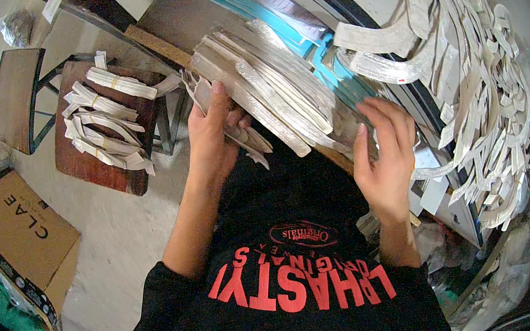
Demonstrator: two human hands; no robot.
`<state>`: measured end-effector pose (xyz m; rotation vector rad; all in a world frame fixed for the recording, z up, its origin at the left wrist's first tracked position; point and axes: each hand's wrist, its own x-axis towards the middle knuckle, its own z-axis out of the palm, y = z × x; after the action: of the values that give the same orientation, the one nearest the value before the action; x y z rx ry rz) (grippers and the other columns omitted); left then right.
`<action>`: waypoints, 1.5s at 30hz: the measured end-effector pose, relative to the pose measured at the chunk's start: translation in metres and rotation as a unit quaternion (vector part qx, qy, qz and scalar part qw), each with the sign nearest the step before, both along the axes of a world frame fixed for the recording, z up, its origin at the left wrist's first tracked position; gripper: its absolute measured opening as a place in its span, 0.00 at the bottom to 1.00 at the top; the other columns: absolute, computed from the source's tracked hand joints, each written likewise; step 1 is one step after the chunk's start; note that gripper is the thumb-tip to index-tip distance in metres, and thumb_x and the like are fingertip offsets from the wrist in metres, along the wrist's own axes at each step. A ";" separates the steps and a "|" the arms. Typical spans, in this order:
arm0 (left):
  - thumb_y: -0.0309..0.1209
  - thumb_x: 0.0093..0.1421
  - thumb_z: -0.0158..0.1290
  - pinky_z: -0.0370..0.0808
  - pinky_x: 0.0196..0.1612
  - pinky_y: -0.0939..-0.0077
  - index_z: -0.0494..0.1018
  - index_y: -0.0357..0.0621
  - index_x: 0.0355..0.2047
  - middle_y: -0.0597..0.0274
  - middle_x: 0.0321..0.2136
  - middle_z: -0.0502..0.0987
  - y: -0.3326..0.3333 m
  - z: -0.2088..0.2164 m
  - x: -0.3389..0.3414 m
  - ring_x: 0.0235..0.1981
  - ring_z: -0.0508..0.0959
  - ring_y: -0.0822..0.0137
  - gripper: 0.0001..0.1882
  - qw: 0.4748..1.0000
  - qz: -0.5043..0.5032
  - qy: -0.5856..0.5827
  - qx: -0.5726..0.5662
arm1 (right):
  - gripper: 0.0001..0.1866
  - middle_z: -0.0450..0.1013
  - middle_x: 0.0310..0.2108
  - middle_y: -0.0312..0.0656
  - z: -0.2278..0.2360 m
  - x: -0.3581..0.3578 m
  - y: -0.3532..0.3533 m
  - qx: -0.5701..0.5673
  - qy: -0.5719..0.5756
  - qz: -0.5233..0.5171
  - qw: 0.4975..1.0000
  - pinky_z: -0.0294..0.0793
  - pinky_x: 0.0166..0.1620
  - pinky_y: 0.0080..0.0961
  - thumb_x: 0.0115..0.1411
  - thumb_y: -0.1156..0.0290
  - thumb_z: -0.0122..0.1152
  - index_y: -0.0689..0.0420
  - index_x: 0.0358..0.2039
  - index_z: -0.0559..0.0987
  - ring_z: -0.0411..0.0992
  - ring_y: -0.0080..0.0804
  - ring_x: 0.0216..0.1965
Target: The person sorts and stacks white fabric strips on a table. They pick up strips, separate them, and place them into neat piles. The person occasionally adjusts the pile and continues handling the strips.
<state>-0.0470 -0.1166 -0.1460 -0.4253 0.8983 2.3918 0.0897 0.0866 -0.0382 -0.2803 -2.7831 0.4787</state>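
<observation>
My left hand (213,135) grips a small bunch of pale curved strips (249,142), thumb up against a larger fanned stack of silvery strips (270,88) that lies over the table edge. My right hand (384,150) has its fingers spread and rests on the right end of that stack, by the table's edge. Both forearms rise from a black shirt with red lettering (298,285) at the bottom of the view.
A big heap of loose white strips (474,84) covers the table on the right. To the left, a dark wooden stool (81,163) carries bundled strips (104,114). A chair (18,94) and a cardboard box (23,235) stand on the floor further left.
</observation>
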 end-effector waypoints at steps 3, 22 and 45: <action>0.41 0.75 0.57 0.67 0.27 0.78 0.73 0.46 0.44 0.76 0.26 0.67 -0.001 0.005 -0.006 0.22 0.62 0.80 0.12 0.999 -0.021 0.005 -0.040 | 0.20 0.75 0.56 0.49 0.002 0.004 0.008 -0.006 0.002 -0.002 1.000 0.67 0.62 0.49 0.60 0.82 0.60 0.59 0.54 0.80 0.71 0.53 0.57; 0.42 0.74 0.58 0.61 0.23 0.86 0.75 0.45 0.45 0.78 0.26 0.67 -0.055 -0.003 0.014 0.19 0.59 0.85 0.14 0.997 -0.006 -0.004 -0.081 | 0.24 0.74 0.60 0.51 0.004 0.034 0.024 -0.005 0.014 0.001 1.000 0.69 0.63 0.48 0.62 0.82 0.61 0.61 0.60 0.78 0.71 0.55 0.60; 0.27 0.69 0.62 0.69 0.29 0.82 0.75 0.37 0.58 0.68 0.29 0.77 -0.074 0.090 0.016 0.24 0.72 0.81 0.18 0.796 0.009 0.257 -0.548 | 0.15 0.79 0.47 0.44 -0.010 0.024 0.032 -0.023 0.040 0.011 0.999 0.75 0.49 0.39 0.57 0.82 0.71 0.60 0.46 0.84 0.76 0.45 0.45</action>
<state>-0.0311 -0.1907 -0.0563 -0.1537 2.5217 1.7413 0.1139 0.1191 -0.0485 -0.2341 -2.7031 0.5465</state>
